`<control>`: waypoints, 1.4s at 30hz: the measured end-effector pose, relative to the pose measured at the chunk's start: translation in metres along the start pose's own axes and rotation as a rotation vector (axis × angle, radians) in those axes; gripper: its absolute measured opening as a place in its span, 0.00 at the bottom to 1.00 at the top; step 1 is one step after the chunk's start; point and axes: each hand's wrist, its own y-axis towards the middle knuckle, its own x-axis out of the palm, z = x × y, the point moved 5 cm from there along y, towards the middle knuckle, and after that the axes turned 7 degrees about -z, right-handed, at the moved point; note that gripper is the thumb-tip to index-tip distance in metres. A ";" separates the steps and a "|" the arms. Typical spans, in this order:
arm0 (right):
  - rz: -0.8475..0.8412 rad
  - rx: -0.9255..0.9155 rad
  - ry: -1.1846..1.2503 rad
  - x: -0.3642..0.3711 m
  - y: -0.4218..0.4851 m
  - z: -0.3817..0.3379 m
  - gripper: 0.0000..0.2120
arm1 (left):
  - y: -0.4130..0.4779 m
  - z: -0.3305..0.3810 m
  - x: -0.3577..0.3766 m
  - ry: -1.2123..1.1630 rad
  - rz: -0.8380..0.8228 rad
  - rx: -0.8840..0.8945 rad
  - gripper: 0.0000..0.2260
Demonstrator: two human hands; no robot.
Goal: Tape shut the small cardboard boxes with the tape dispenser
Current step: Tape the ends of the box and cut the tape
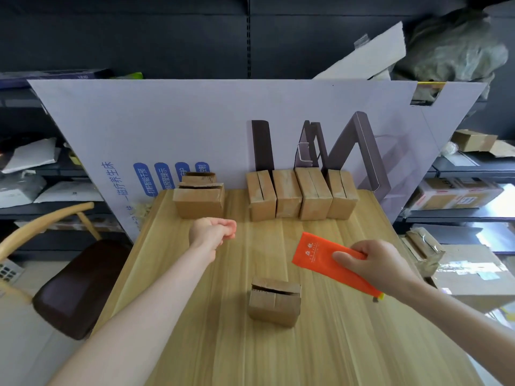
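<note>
Seemingly light and rigid, the tape dispenser sat clasped by fingers of the right hand, while the left hand curled on nothing.

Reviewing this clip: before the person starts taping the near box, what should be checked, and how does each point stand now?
1. Orange tape dispenser in hand: ok, in the right hand's grip.
2. Near box flaps lying flat: not ok, a gap shows along the top.
3. Left hand free to press the flaps: ok, fingers curled, nothing seen in it.
4. Tape end ready to stick: cannot tell.
5. Near box apart from the back row of boxes: ok.
</note>
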 end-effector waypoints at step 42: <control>-0.272 0.232 -0.671 0.124 0.094 0.075 0.21 | 0.039 -0.214 0.081 0.310 0.084 -0.248 0.07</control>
